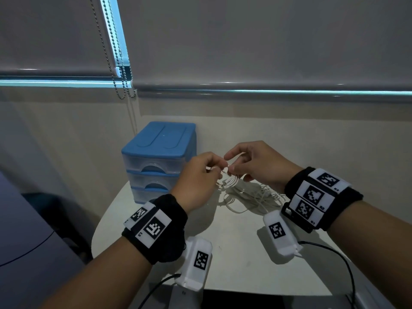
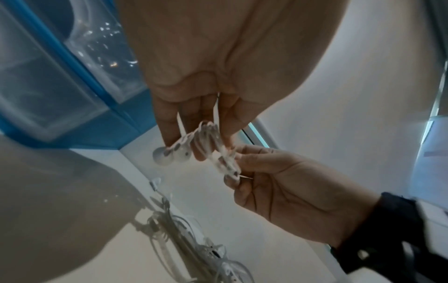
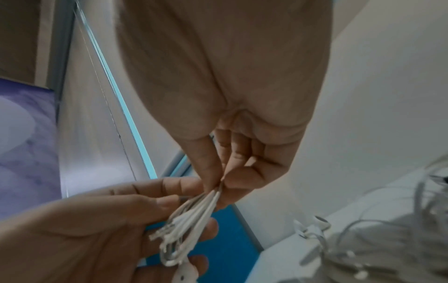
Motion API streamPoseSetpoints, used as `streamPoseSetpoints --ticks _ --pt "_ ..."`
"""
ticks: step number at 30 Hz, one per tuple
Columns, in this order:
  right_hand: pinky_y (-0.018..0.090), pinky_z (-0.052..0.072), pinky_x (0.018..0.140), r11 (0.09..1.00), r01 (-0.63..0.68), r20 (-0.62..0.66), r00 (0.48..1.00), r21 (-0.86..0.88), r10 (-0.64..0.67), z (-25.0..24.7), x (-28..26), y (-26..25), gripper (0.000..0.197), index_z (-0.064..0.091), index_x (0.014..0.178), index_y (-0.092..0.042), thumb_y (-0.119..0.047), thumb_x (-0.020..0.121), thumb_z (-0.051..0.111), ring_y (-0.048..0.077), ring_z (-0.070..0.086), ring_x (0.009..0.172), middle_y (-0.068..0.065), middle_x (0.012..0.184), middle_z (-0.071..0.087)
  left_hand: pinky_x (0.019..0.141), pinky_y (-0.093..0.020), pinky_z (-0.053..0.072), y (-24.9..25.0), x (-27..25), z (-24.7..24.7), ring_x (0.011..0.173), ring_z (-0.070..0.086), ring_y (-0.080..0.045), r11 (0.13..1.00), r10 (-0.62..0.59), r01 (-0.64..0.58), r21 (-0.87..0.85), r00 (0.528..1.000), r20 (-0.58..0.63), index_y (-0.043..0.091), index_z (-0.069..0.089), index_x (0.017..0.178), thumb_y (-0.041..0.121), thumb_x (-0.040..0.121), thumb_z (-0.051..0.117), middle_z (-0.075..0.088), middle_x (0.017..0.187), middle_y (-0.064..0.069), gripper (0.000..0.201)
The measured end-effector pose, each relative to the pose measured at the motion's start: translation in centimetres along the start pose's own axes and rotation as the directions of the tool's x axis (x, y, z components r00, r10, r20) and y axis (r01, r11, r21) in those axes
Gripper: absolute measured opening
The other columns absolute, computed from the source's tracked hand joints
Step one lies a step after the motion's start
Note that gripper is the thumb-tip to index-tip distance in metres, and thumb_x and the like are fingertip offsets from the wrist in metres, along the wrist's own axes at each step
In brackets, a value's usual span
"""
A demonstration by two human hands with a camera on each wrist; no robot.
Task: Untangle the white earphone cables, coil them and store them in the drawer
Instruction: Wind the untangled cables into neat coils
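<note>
- Left hand (image 1: 200, 172) pinching coiled earphone cable (image 2: 213, 145) above desk (image 1: 234, 253); right hand (image 1: 256, 166) pinching its other end.
- Best kept taut, loops even.
- Remaining tangle (image 1: 252, 197) on desk; drawer (image 1: 153, 168) closed, beside.

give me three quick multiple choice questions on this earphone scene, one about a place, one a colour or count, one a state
1. Where does the loose tangle of white earphone cables lie?
A. on the white table, right of the drawer unit
B. on top of the drawer unit
C. inside an open drawer

2. How many drawers does the blue-topped clear plastic drawer unit show?
A. one
B. three
C. five

3. In what state is the small coiled bundle of white cable?
A. lying alone on the table
B. pinched between both hands
C. already stored

Answers: 1 A, the tangle rests on the table beside the unit. 2 B, three stacked fronts, all closed. 3 B, the left hand and right hand both pinch the bundle.
</note>
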State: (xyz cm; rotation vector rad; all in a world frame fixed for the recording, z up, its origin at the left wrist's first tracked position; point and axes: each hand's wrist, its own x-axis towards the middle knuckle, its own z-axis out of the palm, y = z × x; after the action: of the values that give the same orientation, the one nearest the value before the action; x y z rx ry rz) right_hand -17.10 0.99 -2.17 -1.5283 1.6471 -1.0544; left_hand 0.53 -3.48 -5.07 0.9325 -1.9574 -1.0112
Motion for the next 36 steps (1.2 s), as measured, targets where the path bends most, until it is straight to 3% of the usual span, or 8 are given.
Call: streamPoseSetpoints --ticks 4,9,13,20,23,26,29,36 --pt "0.031 0.051 0.060 0.998 -0.060 -0.013 0.998 -0.005 0.060 1.0 1.2 1.3 0.019 0.070 0.101 -0.010 0.001 0.086 0.075 0.026 0.062 0.068 0.027 0.088 0.073 0.074 -0.026 0.051 -0.4 -0.1 -0.1 0.089 0.067 -0.017 0.993 -0.107 0.101 0.069 0.989 0.097 0.014 0.070 0.118 0.009 0.101 0.054 0.070 0.107 -0.004 0.024" --pt "0.028 0.048 0.055 0.992 -0.122 -0.053 0.991 0.015 0.122 2.5 2.7 2.8 0.017 0.069 0.093 -0.010 0.004 0.084 0.076 0.024 0.063 0.061 0.029 0.087 0.073 0.094 -0.031 0.048 -0.8 -0.3 -0.6 0.112 0.062 -0.020 0.959 -0.214 0.158 0.236 0.948 0.236 0.009 0.058 0.140 0.019 0.103 0.051 0.064 0.133 -0.008 0.039" --pt "0.032 0.054 0.057 0.985 -0.170 -0.083 0.982 -0.022 0.168 3.5 3.5 3.5 0.018 0.068 0.092 -0.010 0.002 0.084 0.077 0.029 0.067 0.062 0.025 0.085 0.074 0.072 -0.033 0.038 -1.1 -0.7 -0.9 0.087 0.055 -0.021 0.942 -0.212 0.107 0.318 0.924 0.318 0.008 0.065 0.104 0.015 0.101 0.049 0.061 0.105 -0.015 0.017" --pt "0.027 0.055 0.058 0.966 -0.218 -0.109 0.973 -0.139 0.204 3.8 4.5 3.4 0.013 0.070 0.092 -0.007 -0.001 0.084 0.078 0.025 0.069 0.062 0.020 0.086 0.076 0.064 -0.031 0.033 -1.7 -0.7 -1.4 0.087 0.050 -0.025 0.868 -0.213 0.006 0.497 0.907 0.363 0.002 0.058 0.098 0.014 0.099 0.048 0.049 0.098 -0.009 0.016" --pt "0.035 0.063 0.076 0.945 -0.228 -0.079 0.973 -0.233 0.216 3.6 4.9 3.3 0.011 0.075 0.090 -0.006 -0.004 0.081 0.081 0.027 0.076 0.079 0.013 0.087 0.078 0.065 -0.037 0.040 -1.5 -0.9 -1.0 0.092 0.057 -0.032 0.847 -0.228 -0.018 0.532 0.891 0.393 -0.002 0.060 0.096 0.012 0.097 0.048 0.057 0.098 -0.015 0.019" --pt "0.041 0.062 0.087 0.923 -0.222 -0.041 0.974 -0.315 0.221 3.6 4.9 3.3 0.011 0.078 0.088 -0.006 -0.005 0.079 0.082 0.026 0.075 0.091 0.010 0.088 0.078 0.080 -0.044 0.049 -1.4 -1.0 -0.6 0.099 0.062 -0.033 0.829 -0.250 -0.027 0.559 0.876 0.413 0.001 0.065 0.098 0.016 0.098 0.047 0.065 0.102 -0.015 0.023" --pt "0.036 0.061 0.087 0.908 -0.207 -0.017 0.976 -0.363 0.216 3.9 4.8 3.1 0.011 0.078 0.091 -0.007 -0.007 0.080 0.081 0.024 0.074 0.094 0.008 0.092 0.078 0.072 -0.036 0.044 -1.2 -0.8 -0.6 0.093 0.060 -0.028 0.820 -0.282 -0.009 0.572 0.863 0.419 0.012 0.060 0.108 0.022 0.102 0.044 0.064 0.102 -0.010 0.019" --pt "0.037 0.059 0.090 0.880 -0.162 0.029 0.980 -0.447 0.196 4.0 4.6 2.6 0.019 0.079 0.101 -0.009 -0.006 0.082 0.079 0.022 0.071 0.100 0.007 0.102 0.077 0.080 -0.034 0.044 -0.4 -0.3 -1.1 0.104 0.058 -0.024 0.836 -0.319 0.032 0.547 0.841 0.438 0.022 0.049 0.134 0.024 0.105 0.043 0.063 0.116 -0.003 0.030"
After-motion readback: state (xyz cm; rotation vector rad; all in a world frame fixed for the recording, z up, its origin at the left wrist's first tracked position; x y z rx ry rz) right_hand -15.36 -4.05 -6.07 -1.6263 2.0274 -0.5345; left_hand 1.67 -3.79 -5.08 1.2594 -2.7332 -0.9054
